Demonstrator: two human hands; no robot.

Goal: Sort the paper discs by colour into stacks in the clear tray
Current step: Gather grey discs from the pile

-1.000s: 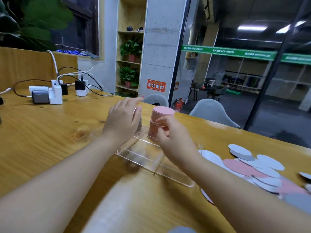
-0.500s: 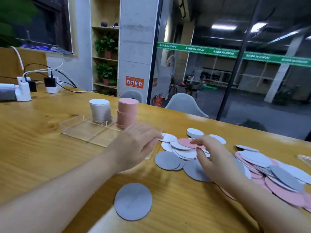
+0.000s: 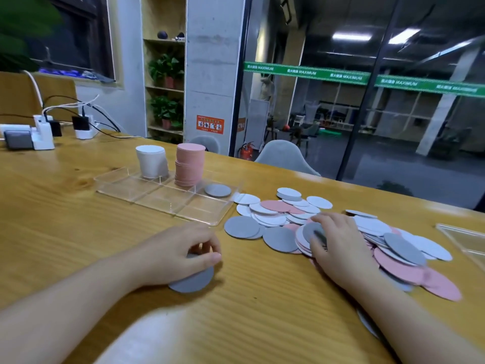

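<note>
Discs (image 3: 275,206) litter wooden table (image 3: 65,232).

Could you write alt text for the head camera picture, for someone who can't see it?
A person's left hand rests on a grey disc on a wooden table while the right hand picks through a loose pile of white, pink and grey discs. Behind, a clear tray holds a white stack, a pink stack and one grey disc.

Two bare forearms, left hand (image 3: 181,254), right hand (image 3: 338,248) (no sleeves, rings)
</note>
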